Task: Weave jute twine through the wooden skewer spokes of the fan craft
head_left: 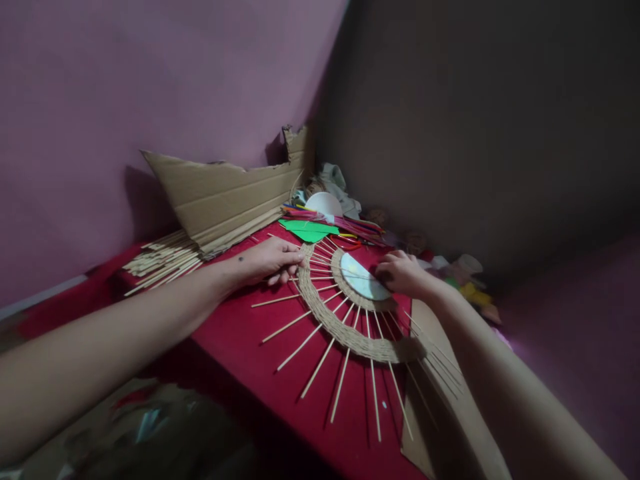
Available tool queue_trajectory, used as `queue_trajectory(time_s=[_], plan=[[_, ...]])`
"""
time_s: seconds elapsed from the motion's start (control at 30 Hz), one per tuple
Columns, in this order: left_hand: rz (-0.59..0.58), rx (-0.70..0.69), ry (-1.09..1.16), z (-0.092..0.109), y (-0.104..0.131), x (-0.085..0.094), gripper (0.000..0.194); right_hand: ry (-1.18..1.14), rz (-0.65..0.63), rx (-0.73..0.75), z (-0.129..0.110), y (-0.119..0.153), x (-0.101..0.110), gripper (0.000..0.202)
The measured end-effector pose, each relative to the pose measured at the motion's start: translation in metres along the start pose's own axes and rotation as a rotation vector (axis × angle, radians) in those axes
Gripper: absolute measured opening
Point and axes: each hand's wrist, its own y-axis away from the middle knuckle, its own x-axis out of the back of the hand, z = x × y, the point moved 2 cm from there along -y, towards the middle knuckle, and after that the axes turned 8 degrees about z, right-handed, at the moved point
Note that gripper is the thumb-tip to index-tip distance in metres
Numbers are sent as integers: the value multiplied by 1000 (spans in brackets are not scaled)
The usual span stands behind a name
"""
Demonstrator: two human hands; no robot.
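A woven half-round piece [345, 331] with thin sticks fanning outward lies over the red tabletop [240, 353]. Its inner woven band borders a pale blue-and-white half disc [357, 275]. At the left end of the outer band, my left hand [280, 260] has its fingers closed on the woven band. My right hand [400, 272] is closed at the right side of the half disc, with its fingertips bent in; what it pinches is too small to make out. A thin strand runs across the half disc toward it.
Torn cardboard [230, 200] leans by the wall, beside a bundle of sticks [163, 261]. Green sheets [310, 231], coloured rods [357, 227] and a white round object [324, 204] lie behind. More cardboard [430, 400] is at the right edge.
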Motion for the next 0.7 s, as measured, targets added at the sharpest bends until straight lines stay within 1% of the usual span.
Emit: queue_trajectory(time_s=[0.07,0.17,0.23,0.3,0.4,0.5,0.53,0.6,0.7], plan=[[-2,-1,-9,1,1,0,24,58,-2,-17,6,3,-4,23],[3,7,-36,2,2,0,25,108,36,-26,16,5,-7,20],[0,8,-52,2,2,0,27,146,80,-55,26,3,-5,20],[-14,4,-67,2,2,0,29,191,140,-122,39,0,2,22],[-31,16,-71,-1,0,0,30,262,242,-261,62,-5,24,25],[-32,21,-52,-3,-2,0,29,283,379,-438,85,-9,55,26],[-35,17,-49,-3,-2,0,29,253,443,-520,91,-9,66,25],[-44,14,-52,-3,-3,0,29,209,530,-645,103,-8,86,27],[-37,20,-65,-3,-3,1,31,144,641,-778,117,-3,109,28]])
